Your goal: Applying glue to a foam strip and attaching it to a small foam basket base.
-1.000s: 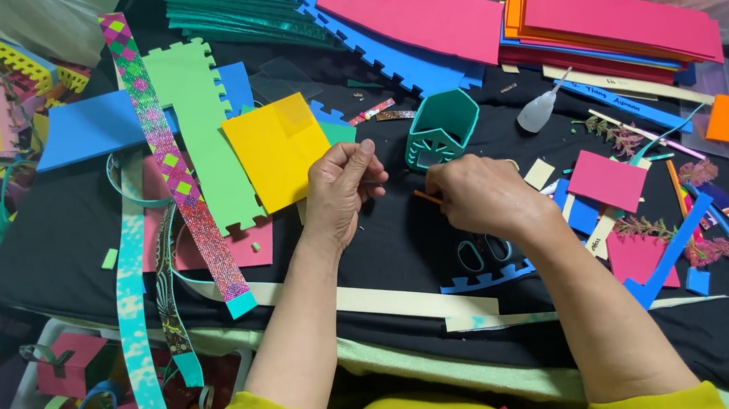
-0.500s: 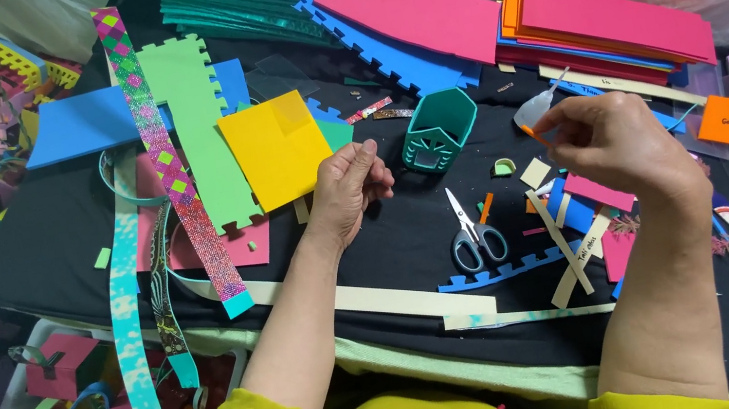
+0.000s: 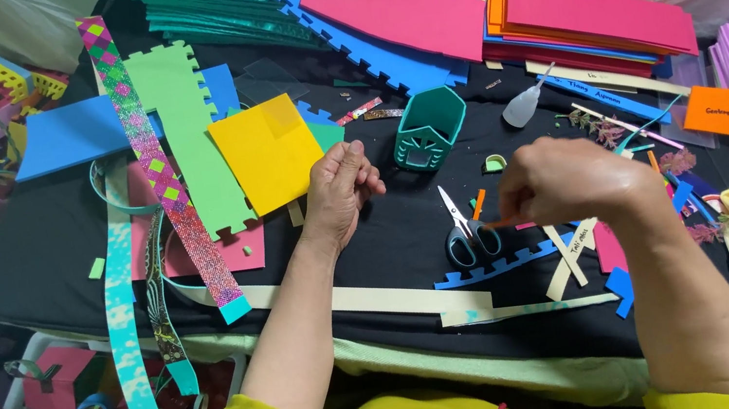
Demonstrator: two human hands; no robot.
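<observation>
1. Since half a second ago my right hand (image 3: 568,182) has drawn back a little toward me and now hangs just right of the scissors (image 3: 465,235), above the black cloth (image 3: 38,259).
2. A second ago that hand was down over the spot where the scissors lie; they are uncovered now, blades closed and pointing away from me.
3. My left hand (image 3: 340,189) has hardly moved: it sits at the near right corner of the yellow sheet (image 3: 267,152), just as before.
4. My right hand is curled nearly shut, fingertips pinched on a thin orange-brown stick (image 3: 498,224) whose tip pokes out toward the scissors' handles. What exactly it is, I cannot tell.
5. My left hand is loosely fisted, fingers (image 3: 356,164) folded in against the thumb; whether it holds anything I cannot tell.
6. The teal basket (image 3: 427,129) stands between my hands, toward the far edge of the cloth, apart from both.
7. Below my right hand lie the blue notched strip (image 3: 503,263) and cream strips (image 3: 370,297), near the cloth's front edge.
</observation>
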